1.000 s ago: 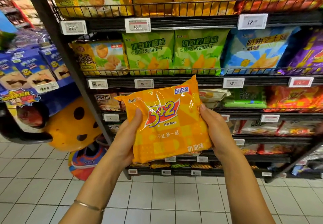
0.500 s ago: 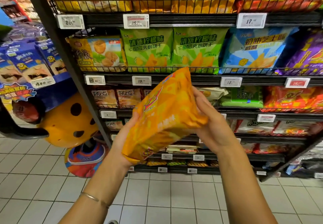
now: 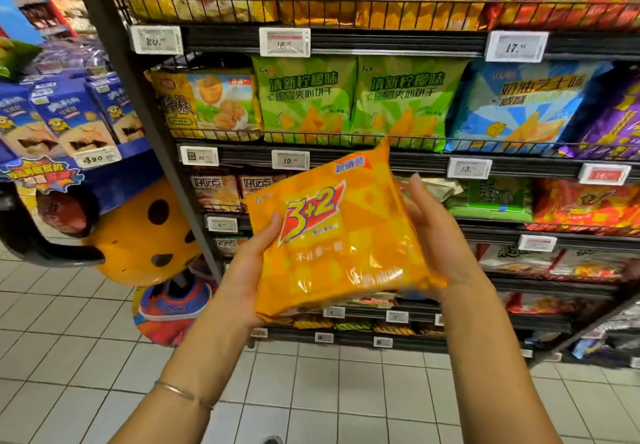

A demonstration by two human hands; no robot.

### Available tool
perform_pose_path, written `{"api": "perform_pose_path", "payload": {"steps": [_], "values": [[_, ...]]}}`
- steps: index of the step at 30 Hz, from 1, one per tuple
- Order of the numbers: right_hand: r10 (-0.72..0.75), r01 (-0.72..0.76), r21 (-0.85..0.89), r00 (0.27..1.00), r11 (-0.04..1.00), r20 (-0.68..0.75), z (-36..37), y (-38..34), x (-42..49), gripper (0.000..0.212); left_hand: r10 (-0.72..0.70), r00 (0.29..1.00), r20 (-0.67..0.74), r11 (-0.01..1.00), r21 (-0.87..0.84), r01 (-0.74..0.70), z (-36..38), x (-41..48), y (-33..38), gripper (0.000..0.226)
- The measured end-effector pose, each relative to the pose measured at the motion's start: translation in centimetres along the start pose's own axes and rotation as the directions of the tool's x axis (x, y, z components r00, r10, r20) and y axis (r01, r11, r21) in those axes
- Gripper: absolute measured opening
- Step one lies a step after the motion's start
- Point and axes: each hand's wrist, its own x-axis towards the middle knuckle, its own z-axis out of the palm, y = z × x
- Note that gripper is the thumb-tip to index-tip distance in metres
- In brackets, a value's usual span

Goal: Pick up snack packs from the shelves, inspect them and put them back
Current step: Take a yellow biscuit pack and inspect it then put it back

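Observation:
An orange "3+2" snack pack (image 3: 341, 235) is held in front of the shelves, its printed face turned toward me and tilted a little. My left hand (image 3: 247, 270) grips its left edge, thumb on the front and fingers behind. On the right edge lies my right hand (image 3: 438, 235), its fingers straight along the side and back of the pack. The pack hides part of the third and fourth shelves.
Black wire shelves (image 3: 381, 158) hold green packs (image 3: 356, 97), a blue pack (image 3: 519, 104), and red and orange packs (image 3: 585, 204), with white price tags (image 3: 290, 159) on the rails. A yellow spotted figure (image 3: 145, 235) and blue boxes (image 3: 72, 121) stand at left. White floor tiles lie below.
The pack was turned edge-on half a second ago and has been turned back so its front faces me. Both hands stayed on its sides.

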Motion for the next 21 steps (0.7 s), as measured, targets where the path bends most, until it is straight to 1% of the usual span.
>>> {"api": "perform_pose_path", "payload": {"steps": [1, 2, 4, 5, 7, 8, 10, 11, 12, 13, 14, 15, 16, 17, 18, 19, 20, 21], "values": [[0.040, -0.040, -0.013, 0.999, 0.999, 0.029, -0.1, 0.0, 0.1, 0.061, 0.001, 0.999, 0.038, 0.999, 0.043, -0.003, -0.4, 0.0, 0.5, 0.068], [0.074, -0.073, -0.041, 0.997, 0.997, 0.033, -0.1, 0.0, 0.3, 0.066, 0.011, 0.999, 0.034, 0.997, 0.082, -0.014, -0.6, -0.1, 1.1, 0.070], [0.097, -0.095, -0.118, 0.995, 0.988, 0.007, 0.0, 0.4, 0.9, 0.068, -0.015, 0.994, 0.106, 0.995, 0.105, 0.004, -1.3, 0.0, 2.0, 0.069], [0.090, -0.093, -0.154, 0.996, 0.984, -0.023, 0.0, 0.8, 1.3, 0.065, -0.026, 0.993, 0.117, 0.994, 0.106, 0.014, -1.6, 0.1, 2.1, 0.068], [0.055, -0.072, -0.175, 0.994, 0.982, -0.099, 0.1, 1.2, 2.0, 0.048, -0.039, 0.993, 0.110, 0.993, 0.115, 0.026, -1.4, 0.1, 2.6, 0.068], [0.038, -0.057, -0.152, 0.992, 0.987, -0.124, 0.2, 1.3, 2.4, 0.043, -0.027, 0.991, 0.128, 0.994, 0.108, 0.013, -1.3, 0.0, 3.0, 0.069], [0.050, -0.059, -0.053, 0.986, 0.997, -0.160, 0.3, 1.2, 3.3, 0.048, 0.051, 0.989, 0.137, 0.995, 0.077, -0.062, -1.2, 0.2, 4.3, 0.066], [0.077, -0.077, 0.005, 0.983, 0.997, -0.164, 0.5, 1.0, 3.8, 0.049, 0.105, 0.983, 0.150, 0.992, 0.059, -0.115, -1.3, 0.2, 4.9, 0.058], [0.108, -0.100, 0.059, 0.980, 0.993, -0.166, 0.8, 0.6, 4.3, 0.048, 0.135, 0.969, 0.204, 0.989, 0.033, -0.145, -1.4, 0.4, 5.6, 0.050], [0.134, -0.117, 0.106, 0.976, 0.987, -0.171, 1.2, 0.2, 5.0, 0.043, 0.148, 0.957, 0.250, 0.988, 0.005, -0.154, -1.5, 0.5, 6.5, 0.049], [0.147, -0.120, 0.154, 0.973, 0.981, -0.177, 1.7, -0.3, 5.7, 0.038, 0.145, 0.944, 0.297, 0.989, -0.022, -0.145, -1.4, 0.7, 7.5, 0.053], [0.144, -0.108, 0.198, 0.974, 0.974, -0.177, 2.1, -0.8, 6.6, 0.034, 0.160, 0.934, 0.321, 0.986, -0.004, -0.167, -1.1, 0.8, 8.3, 0.054], [0.133, -0.092, 0.228, 0.976, 0.969, -0.172, 2.6, -1.3, 7.4, 0.033, 0.158, 0.924, 0.349, 0.983, 0.031, -0.179, -0.8, 1.4, 9.2, 0.049], [0.117, -0.075, 0.238, 0.979, 0.968, -0.166, 2.9, -1.8, 8.3, 0.033, 0.154, 0.925, 0.347, 0.979, 0.076, -0.192, -0.4, 1.9, 10.3, 0.044], [0.096, -0.056, 0.231, 0.981, 0.971, -0.166, 3.2, -2.5, 9.1, 0.033, 0.143, 0.910, 0.390, 0.973, 0.114, -0.201, 0.0, 2.3, 11.5, 0.043], [0.071, -0.034, 0.208, 0.983, 0.977, -0.170, 3.5, -3.2, 9.9, 0.035, 0.148, 0.903, 0.404, 0.969, 0.121, -0.214, 0.6, 3.0, 12.8, 0.050], [0.041, -0.011, 0.168, 0.984, 0.986, -0.176, 3.7, -4.1, 10.7, 0.037, 0.155, 0.902, 0.403, 0.955, 0.174, -0.241, 1.5, 3.7, 13.9, 0.060], [-0.001, 0.022, 0.109, 0.983, 0.994, -0.184, 3.8, -5.1, 11.5, 0.041, 0.202, 0.911, 0.360, 0.899, 0.300, -0.319, 2.8, 4.3, 15.2, 0.063]]}}
